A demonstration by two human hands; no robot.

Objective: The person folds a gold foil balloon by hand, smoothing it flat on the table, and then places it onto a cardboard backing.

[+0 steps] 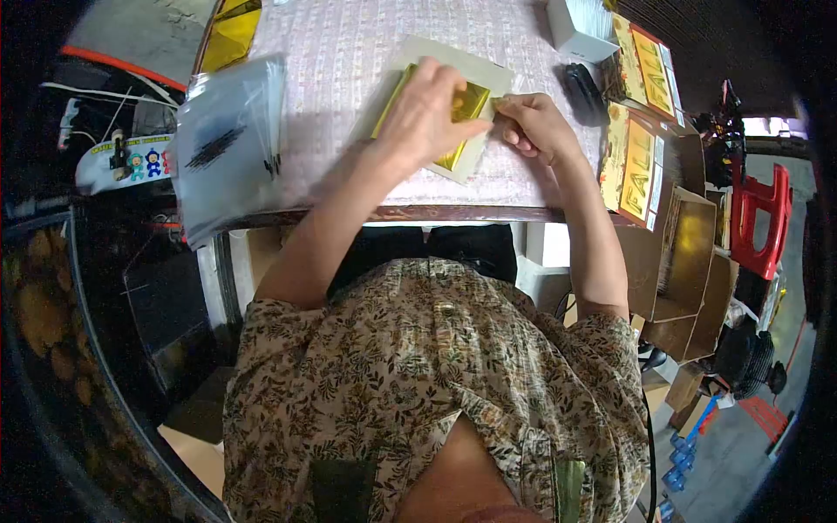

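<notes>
Gold foil sheet lies on a pale card at your 12 o'clock, your left hand pressing it flat, fingers together, your right hand at its 3 o'clock, fingertips pinching its edge.

Gold foil sheet on grey card; brown leaf-patterned shirt

A cloth-covered table fills the upper middle. Right of the table stand open cardboard boxes and 1 red plastic chair; below them, grey floor. Daylight glows beyond the chair.
</notes>
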